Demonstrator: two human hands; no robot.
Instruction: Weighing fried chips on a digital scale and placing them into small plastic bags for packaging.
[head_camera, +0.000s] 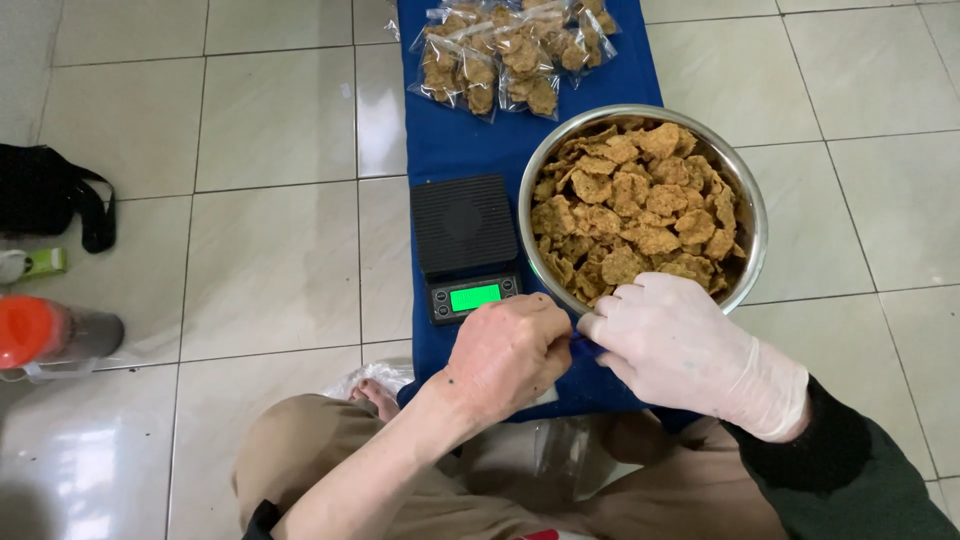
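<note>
My bare left hand (510, 352) and my right hand (690, 350), in a thin white glove, meet at the near edge of a blue cloth (452, 140), fingers pinched together. What they pinch is hidden between them. Just beyond the right hand stands a round metal bowl (748, 200) heaped with brown fried crisps (630, 205). A small black kitchen scale (465, 245) with a lit green display sits left of the bowl, close to the left hand.
Several clear bags filled with crisps (500, 55) lie at the far end of the cloth. Pale floor tiles surround it. At the left edge are a black bag (45, 190) and a bottle with an orange cap (50, 332). Clear plastic lies by my knees (375, 375).
</note>
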